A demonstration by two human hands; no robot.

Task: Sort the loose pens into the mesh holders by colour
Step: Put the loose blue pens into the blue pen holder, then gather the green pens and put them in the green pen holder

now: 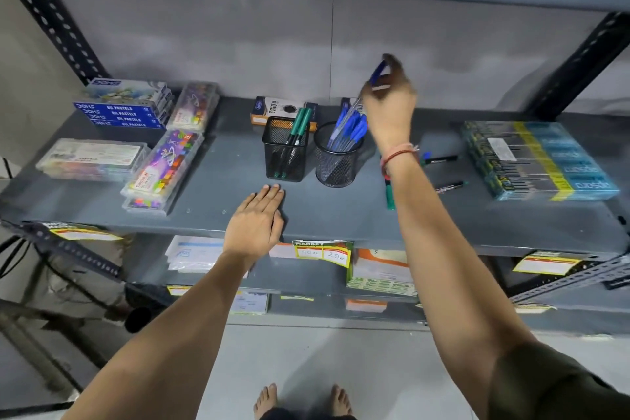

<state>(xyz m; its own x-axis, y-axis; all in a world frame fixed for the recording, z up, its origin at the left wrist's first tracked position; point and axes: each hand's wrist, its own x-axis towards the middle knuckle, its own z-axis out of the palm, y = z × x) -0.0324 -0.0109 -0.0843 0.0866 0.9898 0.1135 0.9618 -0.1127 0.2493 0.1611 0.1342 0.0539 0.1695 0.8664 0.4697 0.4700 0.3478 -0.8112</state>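
1. Two mesh holders stand side by side near the middle of the grey shelf (211,211): a square holder (285,149) on the left and a round holder (336,157) on the right, close together but whether they touch cannot be told.
2. Square holder contents: green-capped pens (297,133), standing tilted.
3. Round holder contents: a bunch of blue-capped pens (351,129), leaning to the right.
4. Right hand (388,95): raised above and just behind the round holder, fingers pinched closed on a blue pen (376,73). The pen's clear barrel slants down toward the round holder. The image is motion-blurred here, so the exact finger placement cannot be told.
5. Left hand (254,225): flat, palm down, fingers extended together, resting on the shelf front edge just in front of the square holder. It holds nothing.
6. Loose pens on the shelf, right of the holders: a green pen (390,196) partly hidden by the right forearm, a blue-capped marker (439,158) and a dark marker (450,187) further right.
7. Surrounding stock: pastel boxes (122,111) at the left rear, a flat teal-and-yellow pack (538,160) at the far right.
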